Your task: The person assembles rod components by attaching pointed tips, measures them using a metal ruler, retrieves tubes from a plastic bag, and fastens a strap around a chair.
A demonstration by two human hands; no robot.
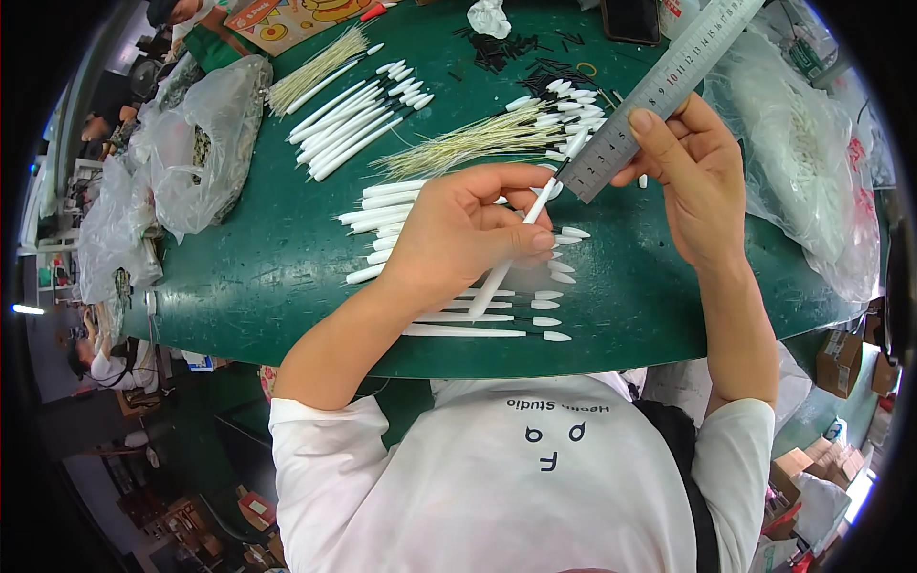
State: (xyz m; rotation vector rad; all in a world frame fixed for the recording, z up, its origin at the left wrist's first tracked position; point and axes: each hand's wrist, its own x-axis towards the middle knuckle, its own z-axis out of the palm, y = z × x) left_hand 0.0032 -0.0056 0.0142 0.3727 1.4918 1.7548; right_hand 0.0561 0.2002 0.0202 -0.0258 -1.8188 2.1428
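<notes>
My left hand (468, 234) grips a thin white tapered stick (521, 239) that runs diagonally up toward a steel ruler (659, 91). My right hand (693, 172) holds that ruler by its lower end, thumb on its face, and the stick's tip meets the ruler's lower edge. Under my left hand lie rows of similar white sticks (478, 329) with small white pointed caps (552, 322) beside them on the green table (267, 277).
More white sticks (349, 129) and bundles of thin yellowish rods (458, 148) lie farther back, with small black pieces (521, 53) behind them. Clear plastic bags stand at the left (205, 134) and right (812, 162). A phone (630, 19) lies at the far edge.
</notes>
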